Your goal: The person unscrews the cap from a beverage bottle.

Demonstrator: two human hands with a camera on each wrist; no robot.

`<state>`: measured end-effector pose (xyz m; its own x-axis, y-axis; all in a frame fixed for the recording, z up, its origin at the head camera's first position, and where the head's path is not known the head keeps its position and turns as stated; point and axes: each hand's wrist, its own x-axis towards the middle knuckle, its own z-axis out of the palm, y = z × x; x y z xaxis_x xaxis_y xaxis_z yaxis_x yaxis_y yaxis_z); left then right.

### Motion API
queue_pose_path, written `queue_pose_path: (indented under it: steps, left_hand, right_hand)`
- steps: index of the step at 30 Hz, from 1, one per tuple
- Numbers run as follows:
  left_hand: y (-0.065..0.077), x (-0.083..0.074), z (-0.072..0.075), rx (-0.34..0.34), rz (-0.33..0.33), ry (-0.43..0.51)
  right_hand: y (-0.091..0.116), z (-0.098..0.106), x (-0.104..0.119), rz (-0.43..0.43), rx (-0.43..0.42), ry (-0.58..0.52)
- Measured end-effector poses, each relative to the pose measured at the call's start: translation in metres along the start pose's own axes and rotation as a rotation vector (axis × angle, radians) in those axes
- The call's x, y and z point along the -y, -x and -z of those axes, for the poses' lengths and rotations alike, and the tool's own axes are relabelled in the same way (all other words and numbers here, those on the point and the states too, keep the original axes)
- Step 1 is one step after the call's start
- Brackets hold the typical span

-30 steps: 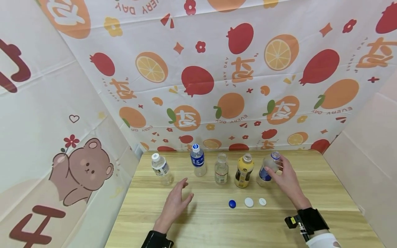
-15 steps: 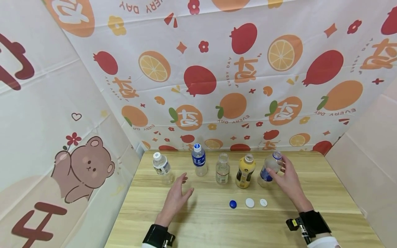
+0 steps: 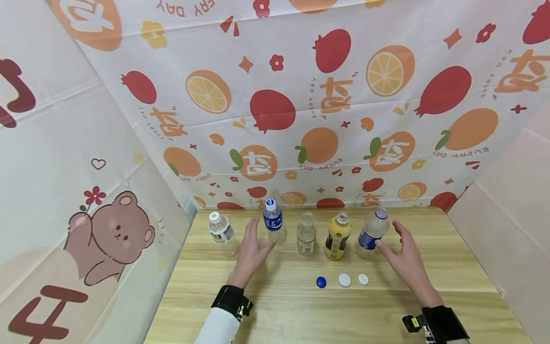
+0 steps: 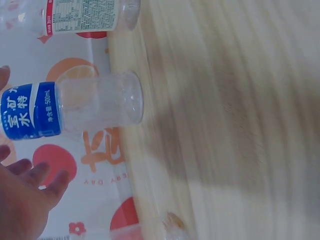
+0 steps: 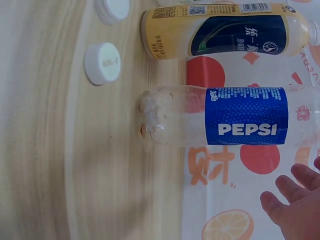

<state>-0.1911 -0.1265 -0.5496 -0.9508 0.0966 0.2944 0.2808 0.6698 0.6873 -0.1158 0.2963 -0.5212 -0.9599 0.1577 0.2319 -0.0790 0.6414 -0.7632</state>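
My left hand is spread beside the capped clear water bottle with a blue label, thumb on one side and fingers on the other. In the left wrist view this water bottle stands on the table, and a gap shows between it and the fingers. My right hand is held open to the right of an uncapped, clear Pepsi bottle. The right wrist view shows the Pepsi bottle upright on the table, apart from the fingers.
Between them stand an uncapped clear bottle and an uncapped yellow bottle. A white-capped bottle is at far left. Nearer lie a blue cap, a white cap and a smaller white cap. A fruit-print curtain hangs behind.
My right hand has let go of the Pepsi bottle and drawn back to the right. My left hand has moved forward to the blue-labelled water bottle.
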Motion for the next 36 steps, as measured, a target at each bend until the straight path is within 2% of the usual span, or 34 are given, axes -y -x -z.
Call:
queue_pose_path:
  steps: [4,11,16,26,31,36]
  left_hand:
    - [-0.015,-0.005,-0.004,-0.008,0.032,0.050]
    - [-0.033,-0.010,-0.014,0.013,0.140,0.177]
    - [-0.042,-0.009,-0.024,-0.004,0.151,0.207]
    - [-0.048,-0.008,-0.037,-0.035,0.266,0.311]
    - [-0.052,-0.007,-0.039,-0.054,0.272,0.325]
    - [-0.049,-0.007,-0.036,-0.074,0.244,0.323]
  right_hand:
    - [0.004,0.001,-0.002,0.015,-0.010,-0.005]
    - [0.015,0.001,-0.003,0.009,-0.011,-0.003]
    - [0.019,-0.001,-0.003,0.019,-0.031,-0.014]
    - [0.026,-0.006,-0.005,0.023,-0.017,-0.009]
    - [0.028,-0.007,-0.003,0.021,-0.014,-0.004]
    - [0.030,-0.007,-0.003,0.023,-0.020,0.006]
